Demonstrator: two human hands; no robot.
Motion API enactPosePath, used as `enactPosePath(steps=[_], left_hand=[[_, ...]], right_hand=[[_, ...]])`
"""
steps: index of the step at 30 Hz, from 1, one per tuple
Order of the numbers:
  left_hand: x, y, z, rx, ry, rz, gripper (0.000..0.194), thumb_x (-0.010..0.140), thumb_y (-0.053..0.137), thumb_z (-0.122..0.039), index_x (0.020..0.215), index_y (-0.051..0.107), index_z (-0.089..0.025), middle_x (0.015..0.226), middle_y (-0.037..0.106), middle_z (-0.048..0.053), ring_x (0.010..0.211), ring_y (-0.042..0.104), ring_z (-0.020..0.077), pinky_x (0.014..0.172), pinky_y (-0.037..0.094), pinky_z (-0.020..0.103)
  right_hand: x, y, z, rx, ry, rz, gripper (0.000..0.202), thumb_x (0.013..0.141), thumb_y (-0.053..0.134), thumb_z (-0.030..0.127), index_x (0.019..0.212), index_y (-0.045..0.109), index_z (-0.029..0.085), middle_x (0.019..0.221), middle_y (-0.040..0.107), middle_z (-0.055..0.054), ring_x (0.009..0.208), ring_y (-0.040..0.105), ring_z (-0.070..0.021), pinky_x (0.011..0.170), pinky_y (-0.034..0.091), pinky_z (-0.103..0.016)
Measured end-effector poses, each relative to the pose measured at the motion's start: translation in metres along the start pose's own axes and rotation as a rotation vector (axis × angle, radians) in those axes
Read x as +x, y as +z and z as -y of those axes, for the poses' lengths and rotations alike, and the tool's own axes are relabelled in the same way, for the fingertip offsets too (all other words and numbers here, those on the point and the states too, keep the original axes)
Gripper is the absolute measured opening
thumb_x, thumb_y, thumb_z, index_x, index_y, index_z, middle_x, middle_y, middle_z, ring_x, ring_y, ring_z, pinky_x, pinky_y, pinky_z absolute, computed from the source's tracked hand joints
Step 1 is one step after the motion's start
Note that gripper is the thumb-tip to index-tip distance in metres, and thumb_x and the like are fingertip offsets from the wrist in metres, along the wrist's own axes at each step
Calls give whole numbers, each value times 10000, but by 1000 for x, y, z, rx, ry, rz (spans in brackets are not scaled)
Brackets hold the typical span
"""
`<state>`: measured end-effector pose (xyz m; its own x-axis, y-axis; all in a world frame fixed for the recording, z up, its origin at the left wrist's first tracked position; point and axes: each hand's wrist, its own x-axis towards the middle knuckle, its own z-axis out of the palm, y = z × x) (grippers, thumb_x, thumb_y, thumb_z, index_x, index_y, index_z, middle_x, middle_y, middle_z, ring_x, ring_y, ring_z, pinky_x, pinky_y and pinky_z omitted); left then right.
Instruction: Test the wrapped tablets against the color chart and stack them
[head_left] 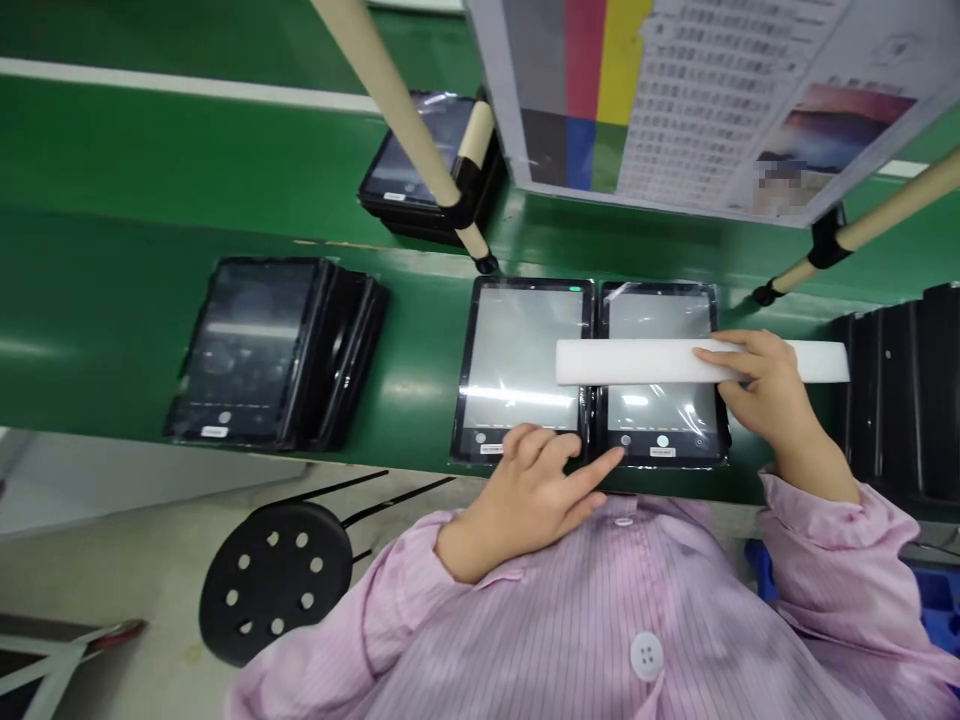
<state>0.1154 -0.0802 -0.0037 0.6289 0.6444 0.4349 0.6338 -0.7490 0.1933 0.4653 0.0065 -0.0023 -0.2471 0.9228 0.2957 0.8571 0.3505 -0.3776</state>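
Two film-covered tablets with pale lit screens lie side by side on the green bench, the left tablet (525, 350) and the right tablet (660, 415). My right hand (765, 385) grips a long white bar (630, 362), which lies across the right tablet and reaches over the left one's edge. My left hand (536, 495) is at the lower edges of the tablets, its index finger stretched toward a small round icon on the right tablet. Its other fingers are partly curled, and it holds nothing.
A stack of tablets (255, 350) stands at the left, another (424, 160) behind the bench edge (420, 262). Black cases (907, 390) stand at the right. A printed chart (697, 100) hangs on beige poles (405, 110). A black stool (277, 580) is below left.
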Motion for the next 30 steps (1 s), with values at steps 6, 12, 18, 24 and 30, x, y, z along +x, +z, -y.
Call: enactPosePath(steps=[6, 12, 18, 24, 30], left_hand=[[42, 28, -32, 0, 32, 75, 409, 1047, 633, -445, 1397, 739, -264, 1062, 634, 98, 1049, 470, 291, 976, 387, 442], [42, 17, -29, -9, 71, 3, 393, 1094, 540, -430, 1346, 751, -216, 1007, 609, 97, 993, 464, 281, 917, 396, 433], [-5, -5, -10, 10, 26, -49, 325, 1100, 520, -308, 1249, 786, -198, 998, 519, 84, 933, 461, 252, 891, 379, 420], [-41, -2, -6, 140, -150, -56, 354, 1095, 522, -316, 1253, 818, -203, 1028, 494, 105, 966, 460, 275, 883, 358, 428], [-45, 1, -7, 229, -271, -34, 449, 1113, 451, -415, 1324, 809, -246, 1079, 498, 139, 994, 441, 306, 878, 347, 446]], right_hand=[[3, -1, 5, 62, 62, 39, 497, 906, 505, 128, 1194, 853, 336, 1341, 751, -51, 1261, 672, -332, 1222, 405, -687], [7, -10, 1, 84, 71, 150, 503, 899, 569, 156, 1260, 829, 390, 1379, 734, -32, 1288, 647, -356, 1180, 442, -673], [6, -14, -7, 78, 33, 195, 536, 840, 675, 219, 1330, 790, 403, 1446, 704, -22, 1335, 631, -381, 1186, 433, -692], [-4, -4, -1, 18, 46, 46, 482, 844, 643, 238, 1283, 810, 345, 1406, 727, -52, 1282, 670, -356, 1174, 478, -661], [-81, -3, 8, -86, 331, -346, 669, 945, 637, 452, 1584, 535, 284, 1394, 679, -149, 1219, 685, -360, 1001, 611, -598]])
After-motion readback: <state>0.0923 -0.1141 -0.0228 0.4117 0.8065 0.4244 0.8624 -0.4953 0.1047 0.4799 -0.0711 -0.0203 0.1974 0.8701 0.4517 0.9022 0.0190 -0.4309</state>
